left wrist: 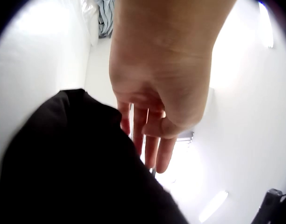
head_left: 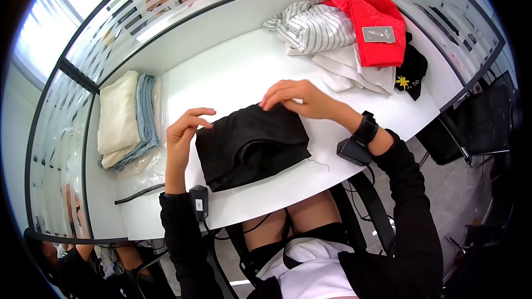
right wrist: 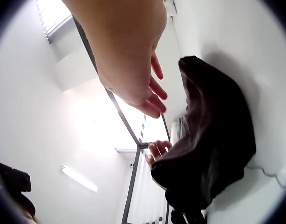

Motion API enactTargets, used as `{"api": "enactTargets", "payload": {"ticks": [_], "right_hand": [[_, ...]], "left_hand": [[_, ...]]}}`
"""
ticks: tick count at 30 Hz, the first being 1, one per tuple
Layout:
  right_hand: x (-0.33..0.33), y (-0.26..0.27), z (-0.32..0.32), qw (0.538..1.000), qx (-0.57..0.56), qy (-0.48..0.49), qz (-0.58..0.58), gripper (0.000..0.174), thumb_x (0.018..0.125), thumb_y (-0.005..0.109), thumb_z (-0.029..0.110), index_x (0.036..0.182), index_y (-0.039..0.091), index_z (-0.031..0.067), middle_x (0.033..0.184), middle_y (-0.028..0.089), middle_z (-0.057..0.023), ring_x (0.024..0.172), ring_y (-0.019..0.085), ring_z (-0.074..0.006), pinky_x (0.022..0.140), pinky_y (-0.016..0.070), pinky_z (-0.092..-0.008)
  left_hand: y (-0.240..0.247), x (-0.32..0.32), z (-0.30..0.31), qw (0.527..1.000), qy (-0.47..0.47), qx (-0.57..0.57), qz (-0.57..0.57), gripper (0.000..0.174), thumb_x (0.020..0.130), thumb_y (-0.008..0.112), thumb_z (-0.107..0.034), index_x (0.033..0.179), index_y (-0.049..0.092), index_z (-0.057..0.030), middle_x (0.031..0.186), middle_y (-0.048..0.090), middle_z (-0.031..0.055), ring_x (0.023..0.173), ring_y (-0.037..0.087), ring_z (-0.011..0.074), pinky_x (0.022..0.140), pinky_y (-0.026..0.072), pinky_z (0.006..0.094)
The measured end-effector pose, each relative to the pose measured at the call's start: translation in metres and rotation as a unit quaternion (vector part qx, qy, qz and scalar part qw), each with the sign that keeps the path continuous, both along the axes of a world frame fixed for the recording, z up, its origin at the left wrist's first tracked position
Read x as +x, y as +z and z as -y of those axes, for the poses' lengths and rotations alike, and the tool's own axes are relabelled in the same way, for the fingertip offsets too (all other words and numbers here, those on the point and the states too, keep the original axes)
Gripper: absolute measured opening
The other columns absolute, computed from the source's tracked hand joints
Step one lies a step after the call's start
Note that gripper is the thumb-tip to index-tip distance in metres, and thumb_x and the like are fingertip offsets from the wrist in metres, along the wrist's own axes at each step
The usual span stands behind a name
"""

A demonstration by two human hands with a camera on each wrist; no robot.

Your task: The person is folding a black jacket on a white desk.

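Observation:
A folded black garment (head_left: pixel 252 147) lies on the white table in front of me, its near side showing a curved, loose fold. By its left end is my left hand (head_left: pixel 185 127), fingers loosely bent. The left wrist view shows that hand (left wrist: pixel 157 88) with fingers extended, beside the dark cloth (left wrist: pixel 82 158). My right hand (head_left: pixel 302 99) hovers at the garment's far edge, fingers relaxed and overlapping it in the head view. In the right wrist view, a gap shows between the right hand (right wrist: pixel 129 65) and the black garment (right wrist: pixel 220 130).
Folded cream cloth (head_left: pixel 119 116) and blue denim (head_left: pixel 146 113) lie at the left on clear plastic. Back right are a striped garment (head_left: pixel 318 25), a red garment (head_left: pixel 377 47) and a black cap (head_left: pixel 413 72). Partitions (head_left: pixel 221 0) border the table (head_left: pixel 221 58).

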State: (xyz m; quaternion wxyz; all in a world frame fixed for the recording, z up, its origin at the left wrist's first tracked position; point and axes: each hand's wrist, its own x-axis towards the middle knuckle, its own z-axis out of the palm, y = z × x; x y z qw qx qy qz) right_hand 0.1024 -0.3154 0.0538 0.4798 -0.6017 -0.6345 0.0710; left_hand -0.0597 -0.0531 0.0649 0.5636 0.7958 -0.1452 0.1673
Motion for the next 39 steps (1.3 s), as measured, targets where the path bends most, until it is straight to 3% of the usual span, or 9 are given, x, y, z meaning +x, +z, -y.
{"api": "enactTargets", "payload": {"ticks": [3, 6, 11, 18, 22, 26, 28, 33, 39], "right_hand": [[-0.018, -0.007, -0.010, 1.000, 0.007, 0.013, -0.004, 0.034, 0.087, 0.053, 0.010, 0.121, 0.047, 0.0039, 0.126, 0.047, -0.0125, 0.114, 0.048, -0.0269, 0.097, 0.0365, -0.0338], [-0.020, -0.010, -0.010, 0.986, -0.057, 0.115, 0.110, 0.042, 0.090, 0.053, 0.024, 0.126, 0.045, 0.0043, 0.132, 0.042, -0.0116, 0.120, 0.042, -0.0262, 0.105, 0.0258, -0.0405], [-0.010, -0.008, -0.003, 0.966, -0.157, 0.201, 0.050, 0.026, 0.087, 0.057, 0.031, 0.092, 0.071, 0.0104, 0.116, 0.061, -0.0047, 0.124, 0.041, -0.0266, 0.109, 0.0093, -0.0522], [-0.003, -0.004, 0.002, 0.956, -0.168, 0.240, -0.010, 0.022, 0.084, 0.059, 0.019, 0.069, 0.072, 0.0087, 0.095, 0.069, -0.0009, 0.119, 0.046, -0.0285, 0.107, 0.0041, -0.0575], [0.004, -0.003, 0.004, 0.955, -0.186, 0.210, -0.095, 0.032, 0.083, 0.057, 0.016, 0.054, 0.067, 0.0069, 0.070, 0.068, -0.0021, 0.106, 0.057, -0.0249, 0.110, 0.0099, -0.0494], [0.001, -0.004, 0.003, 0.976, -0.130, 0.133, -0.114, 0.026, 0.082, 0.058, 0.011, 0.059, 0.066, 0.0038, 0.070, 0.067, -0.0021, 0.090, 0.061, -0.0193, 0.105, 0.0285, -0.0406], [-0.001, -0.005, 0.000, 0.986, -0.061, 0.109, -0.106, 0.011, 0.081, 0.059, 0.007, 0.076, 0.069, 0.0036, 0.079, 0.067, -0.0034, 0.082, 0.060, -0.0151, 0.078, 0.0468, -0.0281], [-0.046, 0.017, -0.004, 0.988, 0.057, 0.137, 0.053, 0.012, 0.075, 0.063, 0.004, 0.086, 0.067, 0.0060, 0.090, 0.065, -0.0018, 0.080, 0.060, -0.0182, 0.070, 0.0454, -0.0292], [-0.083, 0.004, -0.003, 0.955, -0.041, 0.198, 0.219, 0.030, 0.081, 0.060, 0.017, 0.108, 0.056, 0.0065, 0.112, 0.056, -0.0026, 0.077, 0.055, -0.0175, 0.067, 0.0428, -0.0282]], "left_hand": [[0.003, 0.003, 0.031, 0.997, 0.006, 0.028, -0.068, 0.022, 0.080, 0.048, -0.001, 0.098, 0.061, -0.0013, 0.119, 0.056, 0.0112, 0.114, 0.049, 0.0236, 0.098, 0.0350, 0.0329], [-0.007, 0.008, 0.024, 0.960, -0.104, 0.256, -0.041, 0.023, 0.074, 0.058, -0.005, 0.096, 0.064, -0.0033, 0.122, 0.055, 0.0098, 0.119, 0.046, 0.0267, 0.105, 0.0267, 0.0389], [-0.004, 0.005, 0.013, 0.959, -0.184, 0.179, -0.117, 0.013, 0.068, 0.069, -0.020, 0.063, 0.072, -0.0084, 0.082, 0.070, 0.0019, 0.114, 0.051, 0.0268, 0.108, 0.0153, 0.0471], [0.007, 0.003, 0.012, 0.936, -0.268, 0.166, -0.158, 0.023, 0.070, 0.065, -0.021, 0.051, 0.067, -0.0085, 0.061, 0.067, 0.0018, 0.106, 0.057, 0.0306, 0.108, -0.0001, 0.0515], [0.000, 0.002, 0.009, 0.961, -0.223, 0.083, -0.141, 0.025, 0.071, 0.064, -0.019, 0.050, 0.065, -0.0074, 0.058, 0.065, 0.0034, 0.097, 0.060, 0.0283, 0.109, 0.0090, 0.0489], [0.003, -0.003, 0.017, 0.983, -0.169, -0.038, -0.066, 0.023, 0.067, 0.069, -0.023, 0.079, 0.068, -0.0034, 0.089, 0.066, 0.0126, 0.099, 0.057, 0.0282, 0.099, 0.0330, 0.0422], [0.012, -0.007, 0.024, 0.983, -0.174, -0.001, -0.061, 0.034, 0.061, 0.074, -0.021, 0.089, 0.065, -0.0037, 0.101, 0.061, 0.0134, 0.105, 0.053, 0.0280, 0.096, 0.0369, 0.0392], [0.020, -0.014, 0.050, 0.957, -0.145, 0.245, -0.058, 0.048, 0.060, 0.077, -0.017, 0.103, 0.056, -0.0085, 0.121, 0.049, 0.0078, 0.117, 0.042, 0.0275, 0.101, 0.0304, 0.0420], [0.007, -0.006, 0.039, 0.965, -0.123, 0.203, -0.114, 0.025, 0.063, 0.059, 0.001, 0.085, 0.048, -0.0026, 0.103, 0.059, 0.0109, 0.101, 0.055, 0.0265, 0.091, 0.0417, 0.0345]]}}
